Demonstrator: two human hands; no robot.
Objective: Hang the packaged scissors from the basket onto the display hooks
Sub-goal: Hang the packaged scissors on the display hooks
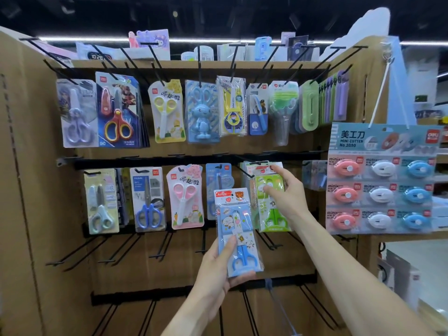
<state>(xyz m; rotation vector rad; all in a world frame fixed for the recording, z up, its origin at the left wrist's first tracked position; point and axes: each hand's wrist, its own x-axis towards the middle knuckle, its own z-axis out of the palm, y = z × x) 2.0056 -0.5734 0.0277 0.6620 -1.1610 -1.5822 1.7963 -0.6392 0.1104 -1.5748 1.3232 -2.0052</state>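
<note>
My left hand (215,267) grips a packaged pair of blue scissors (238,229) by its lower end and holds it upright in front of the middle row of hooks. My right hand (284,192) reaches to a packaged pair of green scissors (271,214) hanging on a middle-row hook (244,170); thumb and fingers pinch the upper part of the pack. Both packs are clear plastic with a cartoon card. The basket is out of view.
The cardboard display (36,166) carries three rows of black hooks. Top and middle rows hold many scissor packs, such as a pink pair (185,197). The lower hooks (160,248) are bare. A card of mini cutters (380,180) hangs at the right.
</note>
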